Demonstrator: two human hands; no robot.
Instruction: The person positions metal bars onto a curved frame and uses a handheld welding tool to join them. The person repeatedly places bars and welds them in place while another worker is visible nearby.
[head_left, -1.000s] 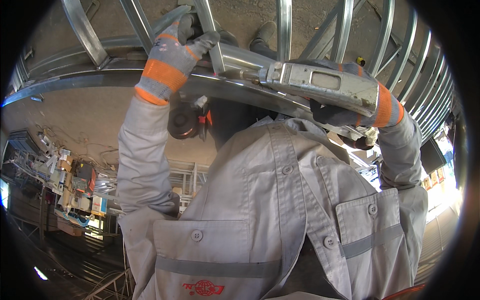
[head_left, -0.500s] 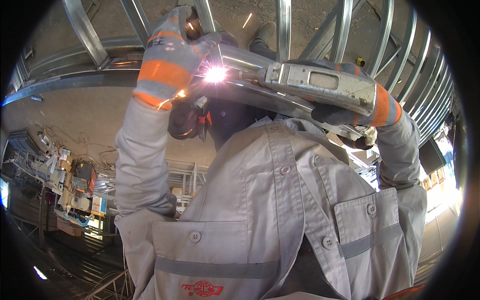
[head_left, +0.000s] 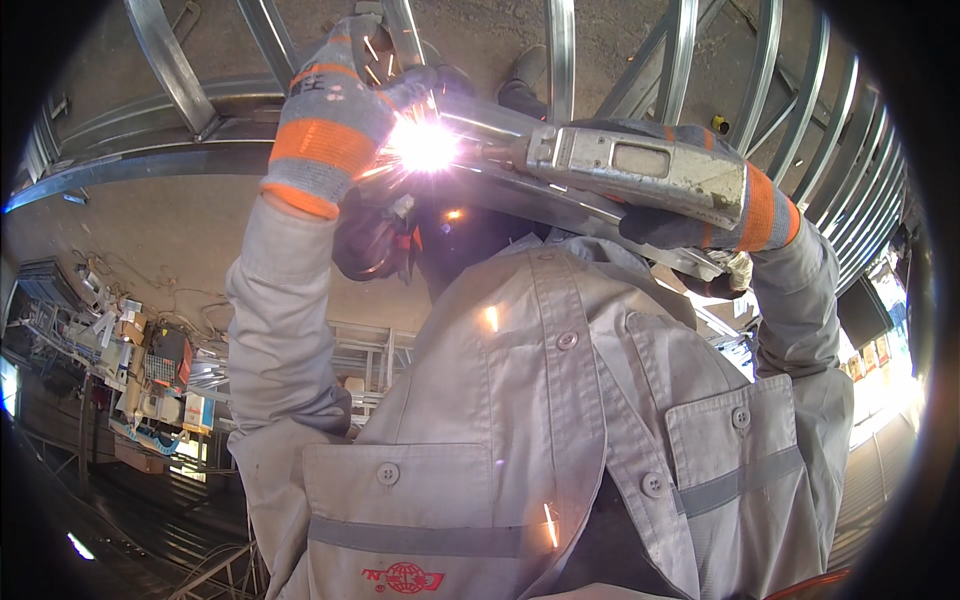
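Observation:
A silvery handheld welding gun [head_left: 690,182] lies nearly level, its nozzle pointing left. My right hand [head_left: 765,207], in a grey and orange glove, is wrapped round its body. At the nozzle's end a white-pink glare with sparks hides the spot on the metal rail [head_left: 590,207] below. Left of the glare, my left hand [head_left: 330,120], gloved the same way, is closed round the lower part of a metal upright [head_left: 402,35] of the frame, its thumb close to the sparks. The fingers on its far side are partly hidden.
Several shiny metal bars [head_left: 680,60] run across the frame, crowding toward the right. A shoe [head_left: 525,68] shows on the floor beyond the rail. Beneath my left wrist is a dark round object [head_left: 365,240]. Boxes and equipment [head_left: 165,365] stand at the far left.
The glare has grown larger and brighter, and sparks now fly up past my left hand and down in front of my jacket. Both hands keep nearly the same places.

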